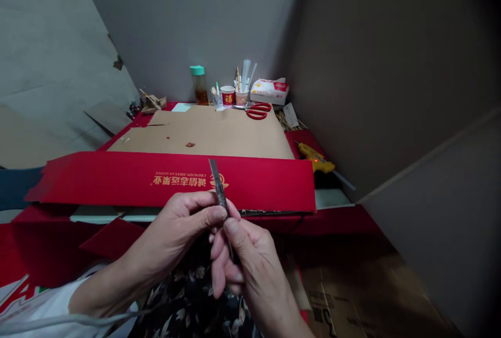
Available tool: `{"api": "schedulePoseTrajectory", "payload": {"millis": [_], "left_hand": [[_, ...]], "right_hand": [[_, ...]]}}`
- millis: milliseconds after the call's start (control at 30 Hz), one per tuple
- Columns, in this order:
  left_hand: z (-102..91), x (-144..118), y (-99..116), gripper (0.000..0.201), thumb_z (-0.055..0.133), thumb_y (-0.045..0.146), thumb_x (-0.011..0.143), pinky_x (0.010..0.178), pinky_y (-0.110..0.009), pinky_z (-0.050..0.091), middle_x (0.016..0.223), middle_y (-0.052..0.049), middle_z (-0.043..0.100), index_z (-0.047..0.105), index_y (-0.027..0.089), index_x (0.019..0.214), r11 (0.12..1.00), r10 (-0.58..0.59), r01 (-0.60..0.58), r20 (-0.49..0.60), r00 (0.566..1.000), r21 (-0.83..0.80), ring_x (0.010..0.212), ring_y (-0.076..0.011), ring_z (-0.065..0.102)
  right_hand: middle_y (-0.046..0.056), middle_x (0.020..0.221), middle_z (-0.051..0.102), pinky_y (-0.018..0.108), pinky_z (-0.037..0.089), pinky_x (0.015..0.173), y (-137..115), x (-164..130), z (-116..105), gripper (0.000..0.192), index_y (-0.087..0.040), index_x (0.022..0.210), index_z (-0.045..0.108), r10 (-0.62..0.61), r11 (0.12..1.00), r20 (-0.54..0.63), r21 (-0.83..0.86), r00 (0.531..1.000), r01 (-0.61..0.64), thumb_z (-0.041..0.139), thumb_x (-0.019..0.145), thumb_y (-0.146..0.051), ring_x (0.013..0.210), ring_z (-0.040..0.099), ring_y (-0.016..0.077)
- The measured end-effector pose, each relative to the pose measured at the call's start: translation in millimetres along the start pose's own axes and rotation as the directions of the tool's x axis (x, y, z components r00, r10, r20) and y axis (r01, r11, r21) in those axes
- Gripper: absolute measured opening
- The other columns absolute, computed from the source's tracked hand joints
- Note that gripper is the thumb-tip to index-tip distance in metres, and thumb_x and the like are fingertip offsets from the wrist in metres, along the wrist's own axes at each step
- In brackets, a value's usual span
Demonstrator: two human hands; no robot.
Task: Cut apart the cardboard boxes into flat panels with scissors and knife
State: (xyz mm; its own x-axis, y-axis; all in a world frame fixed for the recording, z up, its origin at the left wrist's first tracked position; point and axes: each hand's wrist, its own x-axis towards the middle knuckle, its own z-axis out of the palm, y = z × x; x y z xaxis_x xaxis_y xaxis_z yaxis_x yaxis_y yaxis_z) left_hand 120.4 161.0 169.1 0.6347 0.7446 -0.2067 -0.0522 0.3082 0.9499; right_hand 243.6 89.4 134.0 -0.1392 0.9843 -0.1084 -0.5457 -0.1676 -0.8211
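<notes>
Head view — both hands meet low in the middle, just in front of the red box flap (176, 179), which is my landmark here. The left hand (178, 228) is curled, thumb and fingertips pinched on the dark narrow blade (217, 184), likely a utility knife, about mid-length. The right hand (245, 257) is closed round the lower end of the same blade, thumb pressed up along it. The blade stands nearly upright, tilted a little to the left, tip overlapping the gold lettering on the red box flap.

Behind the flap lies a brown cardboard sheet (207, 134), flat on the surface (336, 218). At the far edge of that sheet: red scissors (258, 111), a red-and-white paper cup (227, 96), a cup of pens and sticks (241, 90), a bottle with a teal cap (199, 84) and a tissue pack (270, 90). Right of the flap's far corner — a yellow glue gun (317, 159) with a small red light on. Below the hands, dark floral fabric (188, 296); lower right of the flap, more cardboard (352, 291) on the floor.
</notes>
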Motion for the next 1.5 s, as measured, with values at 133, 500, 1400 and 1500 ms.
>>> {"api": "schedulePoseTrajectory", "payload": {"millis": [133,500,1400,1500], "left_hand": [[-5.3,-9.0,-5.7,0.026,0.070,0.042,0.089,0.048,-0.022,0.043,0.054,-0.003,0.065,0.072,0.019,0.077,0.998,0.027,-0.024,-0.054,0.998,0.051,0.050,-0.0153,0.062],[-21.8,-20.5,-8.0,0.021,0.074,0.040,0.086,0.049,-0.019,0.037,0.054,0.003,0.050,0.075,0.020,0.080,1.000,0.022,-0.021,-0.164,0.986,0.008,0.048,-0.0081,0.043],[-37.1,-37.5,-10.3,0.021,0.067,0.046,0.091,0.074,-0.024,0.053,0.079,-0.002,0.068,0.082,0.030,0.089,0.925,0.181,-0.110,-0.168,0.969,0.364,0.072,-0.0150,0.063],[-33.1,-38.4,-6.6,0.021,0.064,0.036,0.094,0.087,-0.025,0.053,0.076,-0.001,0.067,0.083,0.030,0.091,0.900,0.178,-0.084,-0.187,0.966,0.427,0.074,-0.0144,0.064]], "right_hand": [[0.000,0.044,0.057,0.017,0.017,0.038,4.5,5.6,7.2,0.054,-0.016,0.070,0.057,0.032,0.999,-0.014,-0.021,0.999,-0.032,0.055,0.096,-0.063,0.035,0.027,0.0035],[0.001,0.062,0.062,0.017,0.018,0.042,8.4,0.5,16.5,0.035,-0.015,0.095,0.062,0.096,0.991,0.104,0.083,0.990,-0.105,0.061,0.095,-0.050,0.046,0.023,0.0048],[-0.006,0.039,0.040,0.021,0.028,0.044,10.8,9.7,30.5,0.054,-0.019,0.058,0.053,0.138,0.977,-0.018,-0.164,0.990,-0.140,0.051,0.097,-0.056,0.039,0.027,0.0064],[-0.007,0.038,0.038,0.022,0.027,0.044,11.4,10.9,31.0,0.054,-0.020,0.055,0.052,0.153,0.978,-0.044,-0.140,0.987,-0.157,0.054,0.095,-0.057,0.038,0.026,0.0061]]}}
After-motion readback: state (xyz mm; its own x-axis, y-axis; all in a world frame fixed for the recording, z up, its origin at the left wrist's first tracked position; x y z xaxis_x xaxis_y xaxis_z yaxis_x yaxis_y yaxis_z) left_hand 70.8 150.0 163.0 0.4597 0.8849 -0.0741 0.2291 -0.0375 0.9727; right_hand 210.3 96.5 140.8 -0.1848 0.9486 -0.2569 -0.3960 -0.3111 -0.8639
